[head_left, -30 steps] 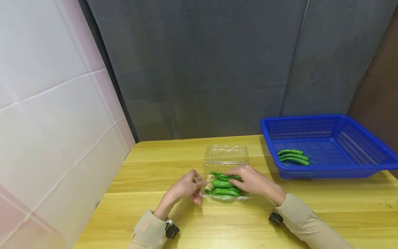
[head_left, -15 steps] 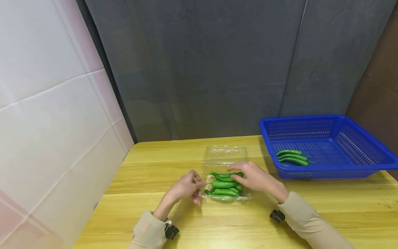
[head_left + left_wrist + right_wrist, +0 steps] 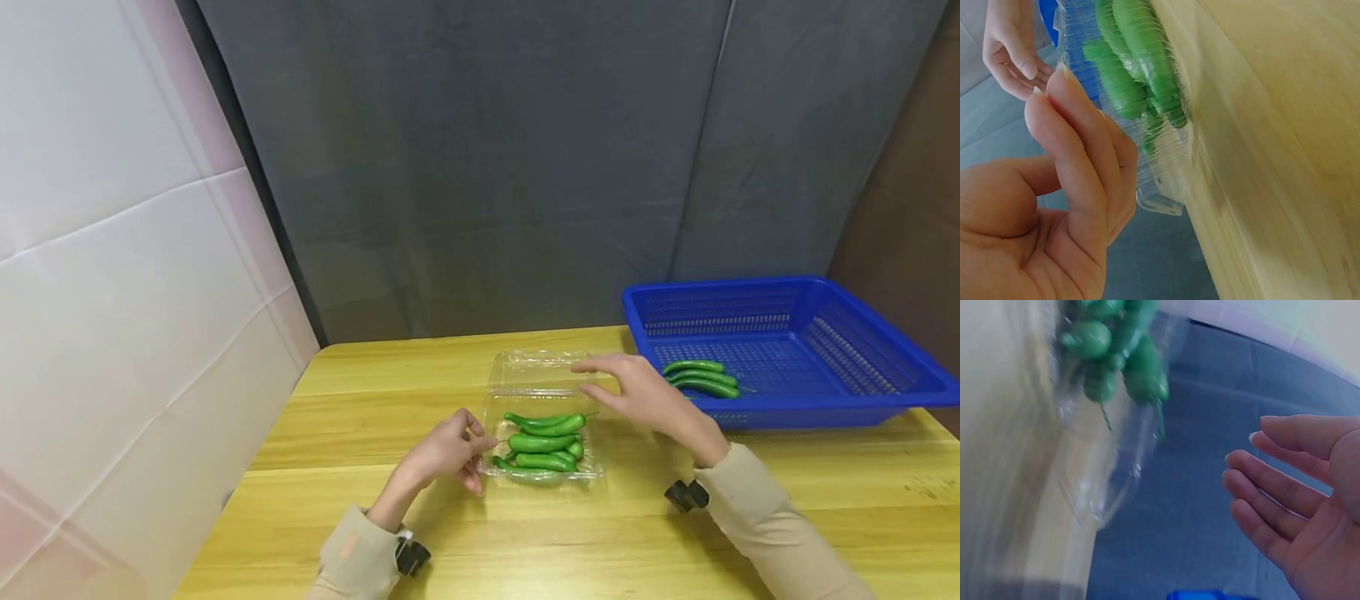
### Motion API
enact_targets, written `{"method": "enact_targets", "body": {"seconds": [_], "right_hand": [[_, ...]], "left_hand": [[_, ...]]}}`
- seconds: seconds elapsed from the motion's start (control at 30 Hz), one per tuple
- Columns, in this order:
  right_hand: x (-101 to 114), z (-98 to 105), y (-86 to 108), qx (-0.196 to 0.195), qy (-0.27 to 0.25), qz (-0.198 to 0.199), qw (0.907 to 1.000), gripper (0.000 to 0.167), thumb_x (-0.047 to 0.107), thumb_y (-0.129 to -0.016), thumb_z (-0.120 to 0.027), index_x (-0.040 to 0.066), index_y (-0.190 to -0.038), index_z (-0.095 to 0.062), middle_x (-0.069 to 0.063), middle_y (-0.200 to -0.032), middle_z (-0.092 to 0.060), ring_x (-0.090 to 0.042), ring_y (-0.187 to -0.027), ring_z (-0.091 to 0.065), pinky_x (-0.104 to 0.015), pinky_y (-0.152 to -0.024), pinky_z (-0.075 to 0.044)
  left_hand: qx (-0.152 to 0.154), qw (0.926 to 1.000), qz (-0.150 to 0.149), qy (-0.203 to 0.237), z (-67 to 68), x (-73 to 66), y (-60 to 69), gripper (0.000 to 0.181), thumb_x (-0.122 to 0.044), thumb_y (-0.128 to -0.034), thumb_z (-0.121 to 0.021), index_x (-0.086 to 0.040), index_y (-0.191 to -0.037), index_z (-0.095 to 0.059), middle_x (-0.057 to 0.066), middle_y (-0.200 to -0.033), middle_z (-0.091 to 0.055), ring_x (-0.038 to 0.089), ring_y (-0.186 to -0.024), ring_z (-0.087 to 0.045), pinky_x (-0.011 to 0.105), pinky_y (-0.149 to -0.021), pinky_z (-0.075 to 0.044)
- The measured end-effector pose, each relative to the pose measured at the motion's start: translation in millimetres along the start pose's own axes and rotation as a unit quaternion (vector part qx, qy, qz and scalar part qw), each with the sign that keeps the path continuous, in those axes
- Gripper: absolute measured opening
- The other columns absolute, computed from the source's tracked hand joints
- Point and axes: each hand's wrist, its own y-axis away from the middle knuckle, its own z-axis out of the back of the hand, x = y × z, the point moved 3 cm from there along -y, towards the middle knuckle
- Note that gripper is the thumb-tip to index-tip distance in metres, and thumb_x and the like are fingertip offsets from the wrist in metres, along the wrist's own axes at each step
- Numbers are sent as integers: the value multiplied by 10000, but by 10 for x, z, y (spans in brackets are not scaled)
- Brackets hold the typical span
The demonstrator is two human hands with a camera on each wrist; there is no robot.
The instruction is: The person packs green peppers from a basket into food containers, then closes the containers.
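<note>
Hovering right of centre, thumb and fingers spread, it's the right hand! Lower centre, glossy green chili peppers fill a clear plastic clamshell container; the left hand meets its left edge, fingers together, pinch impossible to tell. Far right, a blue perforated plastic basket holds more peppers.

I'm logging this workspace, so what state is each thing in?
Clear container: lid open
Peppers in container: piled
Blue basket: upright, open-topped
Peppers in basket: lying side by side
Left hand: at container's left edge, grip unclear
Right hand: raised, holding nothing
</note>
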Motion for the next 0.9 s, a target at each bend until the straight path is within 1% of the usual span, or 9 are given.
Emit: {"method": "enact_targets", "body": {"seconds": [0.2,0.4,0.53,0.77,0.9], "right_hand": [[-94,205,26,-347,115,-70,9993,276,86,-954,-708,2,-1216,-698,-140,-1178,-711,-346,-1091,-663,-525,-924,-559],[-185,377,54,-552,152,-231,9981,289,99,-958,-705,1,-1230,-691,-150,-1185,-705,-358,-1103,-651,-563,-939,-533],[-255,459,78,-698,148,-344,9969,282,97,-949,-718,1,-1213,-701,-154,-1182,-707,-357,-1087,-659,-556,-937,-534],[-420,597,159,-706,19,-816,9942,311,125,-965,-707,-2,-1247,-677,-191,-1229,-677,-385,-1116,-636,-579,-933,-527],[-507,661,195,-721,11,-997,9924,315,157,-979,-694,1,-1252,-675,-197,-1231,-675,-384,-1105,-638,-583,-927,-524]], "left_hand": [[-4,10000,19,18,18,-7,5,244,-161,-1032,-607,19,-1080,-449,104,-686,-562,177,-464,-632,421,-542,-621],[-48,10000,73,-36,36,1,4,234,-157,-1031,-607,14,-1079,-455,111,-683,-575,171,-458,-627,412,-537,-619],[-51,9999,62,-77,38,6,2,232,-154,-1030,-607,16,-1079,-457,116,-684,-582,169,-454,-626,413,-535,-619],[-48,9999,83,-82,41,-3,14,231,-157,-1032,-604,15,-1084,-458,119,-686,-586,173,-456,-629,418,-540,-619],[-52,9999,74,-77,42,5,21,233,-157,-1032,-605,15,-1084,-456,123,-682,-588,177,-456,-629,418,-537,-618]]}}
